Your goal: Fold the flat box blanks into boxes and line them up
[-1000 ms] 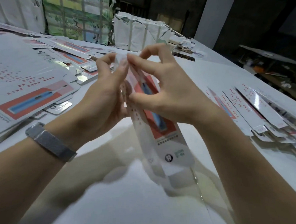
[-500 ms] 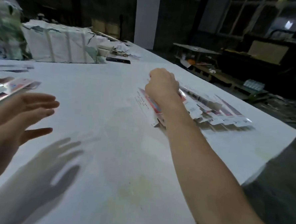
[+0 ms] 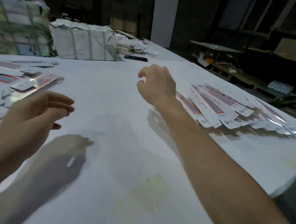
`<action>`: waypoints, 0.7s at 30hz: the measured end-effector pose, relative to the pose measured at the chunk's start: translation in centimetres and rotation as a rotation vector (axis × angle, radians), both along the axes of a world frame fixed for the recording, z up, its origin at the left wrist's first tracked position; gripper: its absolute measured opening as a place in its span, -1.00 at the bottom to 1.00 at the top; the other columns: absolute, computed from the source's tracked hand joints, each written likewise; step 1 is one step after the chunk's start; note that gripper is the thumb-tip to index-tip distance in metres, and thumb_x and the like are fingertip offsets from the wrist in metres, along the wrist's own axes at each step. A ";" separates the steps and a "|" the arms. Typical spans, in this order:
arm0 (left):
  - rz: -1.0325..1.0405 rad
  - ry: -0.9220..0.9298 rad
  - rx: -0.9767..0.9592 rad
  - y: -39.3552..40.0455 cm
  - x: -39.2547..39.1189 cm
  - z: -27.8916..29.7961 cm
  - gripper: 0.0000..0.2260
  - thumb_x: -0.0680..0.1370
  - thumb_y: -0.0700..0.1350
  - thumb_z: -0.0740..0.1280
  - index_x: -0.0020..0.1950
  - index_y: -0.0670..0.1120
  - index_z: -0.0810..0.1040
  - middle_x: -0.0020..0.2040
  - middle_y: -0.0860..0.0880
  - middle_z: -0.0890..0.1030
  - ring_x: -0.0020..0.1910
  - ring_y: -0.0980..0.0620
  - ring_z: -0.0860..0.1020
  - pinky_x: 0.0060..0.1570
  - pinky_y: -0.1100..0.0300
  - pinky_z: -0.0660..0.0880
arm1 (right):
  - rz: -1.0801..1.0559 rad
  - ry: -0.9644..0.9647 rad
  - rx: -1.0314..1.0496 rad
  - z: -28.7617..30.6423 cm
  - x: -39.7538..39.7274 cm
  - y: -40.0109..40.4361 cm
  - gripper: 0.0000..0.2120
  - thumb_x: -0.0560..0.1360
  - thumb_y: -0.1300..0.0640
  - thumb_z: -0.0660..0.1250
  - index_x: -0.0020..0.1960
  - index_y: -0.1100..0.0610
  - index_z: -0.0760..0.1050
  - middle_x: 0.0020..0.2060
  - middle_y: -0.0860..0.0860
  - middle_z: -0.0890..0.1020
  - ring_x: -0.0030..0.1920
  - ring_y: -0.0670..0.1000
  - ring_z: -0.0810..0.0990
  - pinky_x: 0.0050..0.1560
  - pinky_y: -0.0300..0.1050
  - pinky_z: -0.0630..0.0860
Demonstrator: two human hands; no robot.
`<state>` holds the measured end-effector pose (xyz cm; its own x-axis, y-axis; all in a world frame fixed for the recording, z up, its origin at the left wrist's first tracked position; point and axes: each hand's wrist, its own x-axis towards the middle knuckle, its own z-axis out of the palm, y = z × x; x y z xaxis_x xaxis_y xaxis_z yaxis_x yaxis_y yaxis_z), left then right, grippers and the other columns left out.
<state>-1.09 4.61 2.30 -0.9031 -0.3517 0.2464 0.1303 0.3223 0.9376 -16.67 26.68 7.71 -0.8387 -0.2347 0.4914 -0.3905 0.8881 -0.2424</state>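
Note:
A row of folded white boxes [image 3: 227, 109] with red and blue print lies overlapped on the right side of the white table [image 3: 110, 95]. My right hand [image 3: 155, 84] hovers just left of that row, fingers loosely curled and holding nothing. Flat box blanks [image 3: 24, 81] are heaped at the left edge of the table. My left hand [image 3: 36, 112] floats above the table near those blanks, fingers relaxed and extended, holding nothing.
Two wrapped bundles stand at the back: a green-printed one [image 3: 19, 29] and a white strapped one [image 3: 84, 40]. A dark phone [image 3: 135, 57] and paper scraps [image 3: 139, 48] lie behind them. The table's right edge drops to a dark floor with pallets [image 3: 249, 80].
A second ago both hands were folding a box. My right hand then laid it on the row at the right, and now it has let go and pulled back left, with my left hand free.

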 end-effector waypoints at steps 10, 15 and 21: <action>0.441 -0.674 -0.982 -7.1 2.0 0.4 -0.56 0.55 -0.01 0.29 0.43 0.07 0.35 0.45 -0.16 0.36 0.52 -0.30 0.15 0.42 -0.39 0.13 | 0.551 -0.162 -0.056 -0.2 10.7 -12.0 -0.81 0.47 0.00 0.30 0.03 -0.10 0.63 -0.13 -0.13 0.65 -0.01 0.04 0.58 0.00 -0.07 0.53; 0.485 -0.918 -0.936 -9.1 3.3 1.1 -0.66 0.53 -0.01 0.29 0.29 0.06 0.38 0.30 -0.17 0.36 0.49 -0.42 0.12 0.36 -0.43 0.15 | 0.637 -0.184 -0.104 -0.9 11.8 -15.8 -0.82 0.49 0.02 0.29 0.02 -0.10 0.63 -0.08 -0.08 0.63 0.00 0.06 0.52 -0.09 -0.11 0.40; 0.433 -0.902 -1.120 -7.3 3.4 0.9 -0.66 0.61 -0.01 0.28 0.36 -0.04 0.39 0.27 -0.23 0.43 0.36 -0.37 0.32 0.28 -0.18 0.36 | 0.646 -0.208 -0.114 -2.5 11.6 -16.2 -0.84 0.50 0.00 0.28 0.00 -0.12 0.62 -0.18 -0.13 0.61 -0.03 0.05 0.55 -0.12 -0.11 0.40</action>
<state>2.26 -2.64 3.22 -0.7727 -0.6347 -0.0060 -0.6309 0.7690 -0.1027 -5.08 10.50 5.18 -0.6277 -0.6757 0.3866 -0.7683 0.4576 -0.4476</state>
